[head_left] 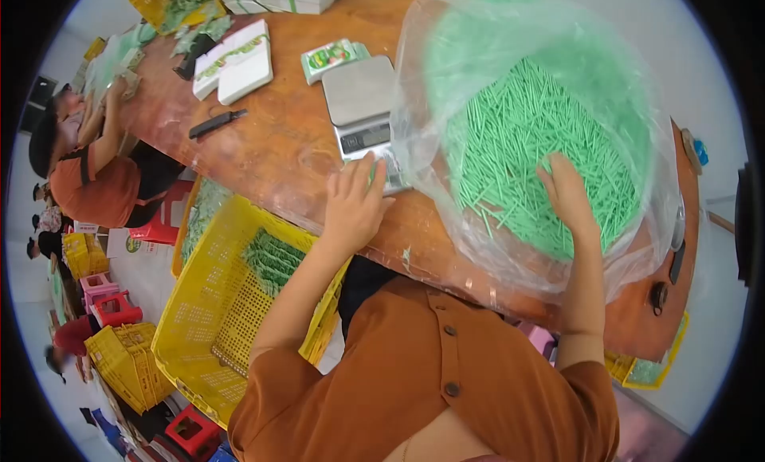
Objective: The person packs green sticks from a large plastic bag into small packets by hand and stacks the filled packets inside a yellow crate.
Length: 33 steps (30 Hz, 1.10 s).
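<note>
Brown wood makes up the tabletop (pixel 285 161), whose near edge runs along the person's waist. Toward its right end sits a big clear plastic bag (pixel 411 95), its near side slumped low, which seems to keep the mouth wide for reaching in. Inside is a heap of thin green sticks (pixel 506 127), lying at many angles. Below the near edge, to the person's left, a yellow crate (pixel 195 302) stands tilted toward the person, presumably to stay within the left arm's reach; green bundles (pixel 272 259) lie in one end of it, and most of its perforated floor shows.

Just left of the bag, its lower end toward the near edge, stands a digital scale (pixel 358 94), likely set there so that bag and scale are both close. Its metal pan bears nothing. White stacks (pixel 245 63) lie farther off, toward the tabletop's far left.

The left hand (pixel 356 197) is over the scale's lower end, fingers slightly spread, no object visible in them; contact is unclear. The right hand (pixel 566 189) reaches down into the sticks within the bag, fingertips hidden, so I cannot tell whether it pinches any.

Smaller still, a green-and-white packet (pixel 330 57) lies beyond the scale, and a black cutter (pixel 215 125) left of it.
</note>
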Tool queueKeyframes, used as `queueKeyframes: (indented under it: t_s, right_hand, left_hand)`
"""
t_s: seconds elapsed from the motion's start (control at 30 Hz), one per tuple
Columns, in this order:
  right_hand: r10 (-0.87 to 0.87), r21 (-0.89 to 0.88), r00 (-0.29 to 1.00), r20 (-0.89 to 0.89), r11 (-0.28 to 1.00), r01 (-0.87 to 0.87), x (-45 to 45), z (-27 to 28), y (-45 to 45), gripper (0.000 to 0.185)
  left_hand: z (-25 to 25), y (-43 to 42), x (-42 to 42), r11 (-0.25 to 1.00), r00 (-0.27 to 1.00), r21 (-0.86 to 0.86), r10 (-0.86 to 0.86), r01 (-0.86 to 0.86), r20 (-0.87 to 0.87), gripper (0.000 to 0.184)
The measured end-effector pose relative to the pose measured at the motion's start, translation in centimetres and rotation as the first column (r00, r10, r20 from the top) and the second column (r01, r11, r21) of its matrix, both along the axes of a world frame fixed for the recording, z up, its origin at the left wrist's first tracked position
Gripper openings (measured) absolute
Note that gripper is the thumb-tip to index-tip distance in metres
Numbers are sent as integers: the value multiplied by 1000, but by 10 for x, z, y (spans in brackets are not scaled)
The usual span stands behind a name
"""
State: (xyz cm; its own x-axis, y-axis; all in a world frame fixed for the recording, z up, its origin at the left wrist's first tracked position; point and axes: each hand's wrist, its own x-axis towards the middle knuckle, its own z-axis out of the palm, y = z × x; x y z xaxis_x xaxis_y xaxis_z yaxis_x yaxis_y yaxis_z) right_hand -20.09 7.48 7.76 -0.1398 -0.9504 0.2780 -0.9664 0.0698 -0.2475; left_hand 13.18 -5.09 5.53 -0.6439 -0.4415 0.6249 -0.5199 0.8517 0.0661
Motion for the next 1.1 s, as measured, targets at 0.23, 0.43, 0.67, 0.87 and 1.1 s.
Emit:
queueKeyframes:
  t_s: [0.23,0.43,0.67,0.87,1.1]
  right_hand:
    - [-117,88,712,692,993,78,27,-7,-7,26]
    - [-37,-15,644,764,997,75,31,-19,-13,20]
    - [-231,177,459,858,972,157,31,-19,-3,14]
    - [-12,6,-304,953,1000,-21,14,-20,40,22]
    - [132,-158,288,949,985,68,66,10,20,31]
  left_hand:
    - [-49,-10,15,954,946,167,-276,248,169,22]
    - [-45,-13,12,931,958,234,-255,279,-130,17]
    - [12,42,-51,811,799,231,-403,538,-445,14]
    - [-41,66,-94,552,835,627,-344,549,-429,17]
    - [-48,63,-112,139,868,857,-34,495,-496,22]
